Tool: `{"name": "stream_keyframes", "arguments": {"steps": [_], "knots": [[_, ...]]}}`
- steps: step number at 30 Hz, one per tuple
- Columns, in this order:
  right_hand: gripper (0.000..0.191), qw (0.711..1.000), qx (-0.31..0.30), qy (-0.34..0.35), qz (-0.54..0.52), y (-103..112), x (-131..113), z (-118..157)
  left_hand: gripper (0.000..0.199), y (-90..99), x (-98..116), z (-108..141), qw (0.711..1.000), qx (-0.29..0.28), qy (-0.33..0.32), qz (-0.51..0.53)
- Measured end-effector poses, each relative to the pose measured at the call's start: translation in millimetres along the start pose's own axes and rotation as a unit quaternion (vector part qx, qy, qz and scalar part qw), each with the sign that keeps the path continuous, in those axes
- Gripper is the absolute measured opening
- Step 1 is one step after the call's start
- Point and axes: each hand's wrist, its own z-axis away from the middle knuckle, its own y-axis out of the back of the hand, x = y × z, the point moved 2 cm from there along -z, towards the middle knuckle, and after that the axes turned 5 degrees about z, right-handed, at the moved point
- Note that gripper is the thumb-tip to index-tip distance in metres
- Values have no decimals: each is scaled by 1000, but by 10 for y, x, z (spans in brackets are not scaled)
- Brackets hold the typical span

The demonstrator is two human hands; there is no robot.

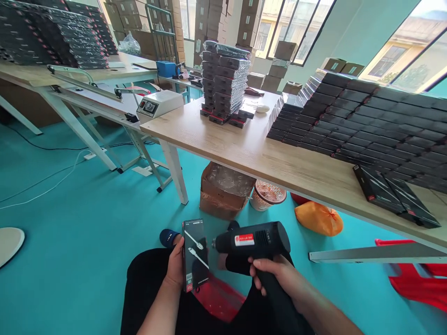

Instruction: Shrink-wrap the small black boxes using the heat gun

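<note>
My left hand (pixel 175 264) grips a black cable box (pixel 195 256) by its left side, holding it upright above my lap. White cable plugs are printed on the face turned toward me. In my right hand (pixel 270 274) is a black heat gun (pixel 256 239), with my fingers wrapped round its handle. Its nozzle points left at the box, a short gap away. Between my legs shows the red seat (pixel 223 298) I sit on.
A wooden table (pixel 223 139) stands ahead, bearing wrapped stacks (pixel 226 81) and a long wall of black boxes (pixel 359 121). Two loose boxes (pixel 394 195) lie near its edge. Below are a carton (pixel 223 197), a basket (pixel 261 202) and an orange bag (pixel 317 218). A sealing machine (pixel 160 103) stands left.
</note>
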Motion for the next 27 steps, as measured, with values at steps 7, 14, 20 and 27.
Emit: {"name": "stream_keyframes", "arguments": {"steps": [7,14,20,27], "knots": [[25,993,-110,32,21,-242,-219,-74,34,-43,40,21,991,85,-83,-55],[7,983,-68,77,153,-245,-377,32,42,-35,-14,10,999,-2,21,-48],[26,990,-83,88,71,-542,-445,-118,30,-68,-11,-3,996,55,-20,-69],[26,993,-50,68,87,-324,-399,-144,19,-79,10,25,997,73,-25,-30]]}}
